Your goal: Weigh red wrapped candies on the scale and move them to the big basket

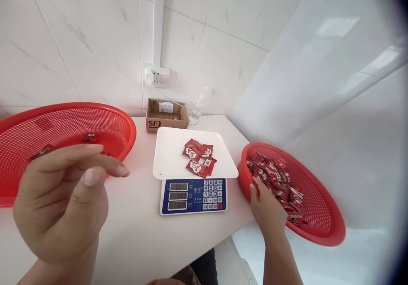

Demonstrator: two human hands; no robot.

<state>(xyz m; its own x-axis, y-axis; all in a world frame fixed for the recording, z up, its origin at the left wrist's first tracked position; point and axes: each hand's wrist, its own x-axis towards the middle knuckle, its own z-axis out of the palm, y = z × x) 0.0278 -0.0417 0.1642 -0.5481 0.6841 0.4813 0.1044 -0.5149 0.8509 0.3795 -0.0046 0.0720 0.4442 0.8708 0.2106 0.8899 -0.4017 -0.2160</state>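
My left hand [63, 200] is raised over the table in front of the left red basket [124, 123], thumb and fingers apart, holding nothing. My right hand [267, 206] reaches over the near rim of the right red basket [331, 229], its thumb and forefinger bent close together at the packets. A bit of red shows between them, but I cannot make out what it is. Small red candy packets [270, 172] fill part of that basket. Between my hands, several red packets [199, 157] lie on the white pan [168, 153] of a digital scale [194, 196].
Behind the scale stands an open cardboard box [167, 115] with packets inside. A clear plastic bottle [199, 104] is beside it, near the wall outlet [157, 77] and a cable. A few packets [89, 137] lie in the left basket. White panels rise at the right.
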